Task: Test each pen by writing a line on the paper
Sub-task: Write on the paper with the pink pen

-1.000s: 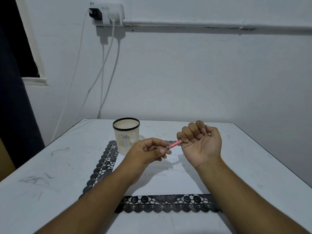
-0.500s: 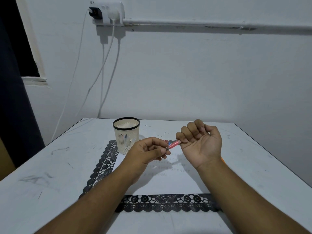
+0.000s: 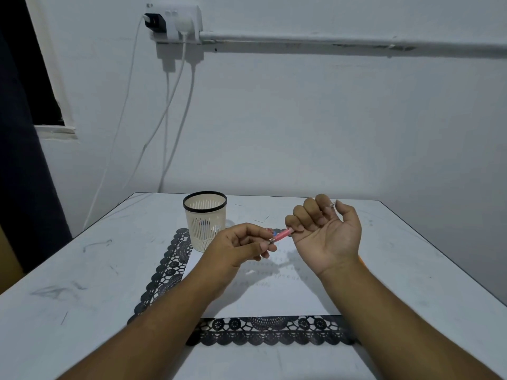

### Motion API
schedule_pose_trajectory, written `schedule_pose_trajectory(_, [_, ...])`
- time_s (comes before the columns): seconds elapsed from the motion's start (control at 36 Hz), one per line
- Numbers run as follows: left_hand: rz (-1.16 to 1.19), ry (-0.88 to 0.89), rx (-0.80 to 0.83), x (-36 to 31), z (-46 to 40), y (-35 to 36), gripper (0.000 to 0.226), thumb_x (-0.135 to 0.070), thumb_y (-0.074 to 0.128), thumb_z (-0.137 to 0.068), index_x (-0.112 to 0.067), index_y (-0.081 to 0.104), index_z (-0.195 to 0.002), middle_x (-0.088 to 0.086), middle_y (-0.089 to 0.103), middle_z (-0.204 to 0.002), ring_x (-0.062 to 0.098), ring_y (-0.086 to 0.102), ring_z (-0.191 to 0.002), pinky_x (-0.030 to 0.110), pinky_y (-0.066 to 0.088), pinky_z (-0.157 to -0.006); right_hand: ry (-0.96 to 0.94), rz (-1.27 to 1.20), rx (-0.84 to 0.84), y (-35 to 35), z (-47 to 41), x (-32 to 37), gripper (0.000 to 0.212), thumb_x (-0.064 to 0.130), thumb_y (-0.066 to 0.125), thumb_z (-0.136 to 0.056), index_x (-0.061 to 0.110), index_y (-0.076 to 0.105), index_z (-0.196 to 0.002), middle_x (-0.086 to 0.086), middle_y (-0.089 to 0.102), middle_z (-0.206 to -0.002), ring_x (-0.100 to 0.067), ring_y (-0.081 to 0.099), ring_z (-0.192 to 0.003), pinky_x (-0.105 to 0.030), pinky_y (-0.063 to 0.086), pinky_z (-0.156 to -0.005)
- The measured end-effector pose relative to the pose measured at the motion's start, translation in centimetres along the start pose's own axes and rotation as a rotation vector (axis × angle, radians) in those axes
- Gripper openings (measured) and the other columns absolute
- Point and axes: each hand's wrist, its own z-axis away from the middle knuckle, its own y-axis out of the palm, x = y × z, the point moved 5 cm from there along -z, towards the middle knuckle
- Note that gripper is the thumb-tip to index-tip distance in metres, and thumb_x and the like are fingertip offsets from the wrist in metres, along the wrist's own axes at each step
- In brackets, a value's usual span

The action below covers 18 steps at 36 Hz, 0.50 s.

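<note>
A scuffed white worktop [image 3: 68, 270] carries a black lace-edged mat [image 3: 164, 272] under a white sheet of paper [image 3: 274, 297]. Above the paper, the right hand [image 3: 326, 237] curls palm-up and the left hand [image 3: 241, 248] pinches a short pink pen [image 3: 281, 235], its long axis bridging both hands. A cream slotted pen cup [image 3: 205, 220] stands behind the paper's left corner.

Table [image 3: 82, 270]: smooth matt white, scuffed grey. Mat [image 3: 170, 270]: black openwork lace. Paper [image 3: 274, 297]: matt white. Cup [image 3: 204, 223]: slotted cream plastic. Pen [image 3: 281, 235]: glossy pink plastic.
</note>
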Motion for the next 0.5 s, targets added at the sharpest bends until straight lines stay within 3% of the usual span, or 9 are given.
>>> schedule_pose_trajectory(0.14, [-0.007,0.009,-0.006,0.01,-0.05,0.01,0.023,0.003,0.070,-0.088,-0.017,0.079,-0.090,0.016,0.076,-0.090,0.018,0.067,-0.079,0.027,0.054,-0.078,-0.013,0.051,0.015,0.17,-0.01,0.15,0.017,0.023,0.038,-0.082,0.019,0.032,-0.066,0.002,0.020,-0.061,-0.018,0.012,-0.058,-0.030,0.023,-0.056])
schedule_pose_trajectory(0.33, [-0.056,0.007,-0.031,0.24,-0.19,-0.22,0.014,0.006,0.068,-0.090,-0.006,0.073,-0.093,0.014,0.076,-0.087,0.016,0.067,-0.076,0.025,0.054,-0.075,-0.018,0.074,0.042,0.37,0.09,0.09,0.018,0.024,0.038,-0.082,0.019,0.031,-0.066,0.002,0.021,-0.060,-0.019,0.012,-0.058,-0.031,0.022,-0.057])
schedule_pose_trajectory(0.42, [-0.077,-0.006,-0.065,0.45,-0.32,-0.35,0.011,0.003,0.069,-0.091,-0.005,0.072,-0.098,0.012,0.075,-0.082,0.017,0.067,-0.074,0.026,0.054,-0.074,-0.022,0.077,0.051,0.38,0.11,0.14,0.020,0.028,0.041,-0.082,0.019,0.031,-0.067,0.002,0.019,-0.062,-0.019,0.012,-0.060,-0.031,0.021,-0.059])
schedule_pose_trajectory(0.5, [-0.154,-0.041,-0.077,0.84,-0.41,-0.54,0.002,-0.006,0.073,-0.091,-0.004,0.073,-0.090,0.011,0.074,-0.078,0.017,0.065,-0.072,0.028,0.053,-0.075,-0.034,0.124,0.089,0.50,0.10,0.27,0.022,0.030,0.040,-0.083,0.019,0.033,-0.066,0.002,0.022,-0.061,-0.019,0.013,-0.059,-0.032,0.021,-0.058])
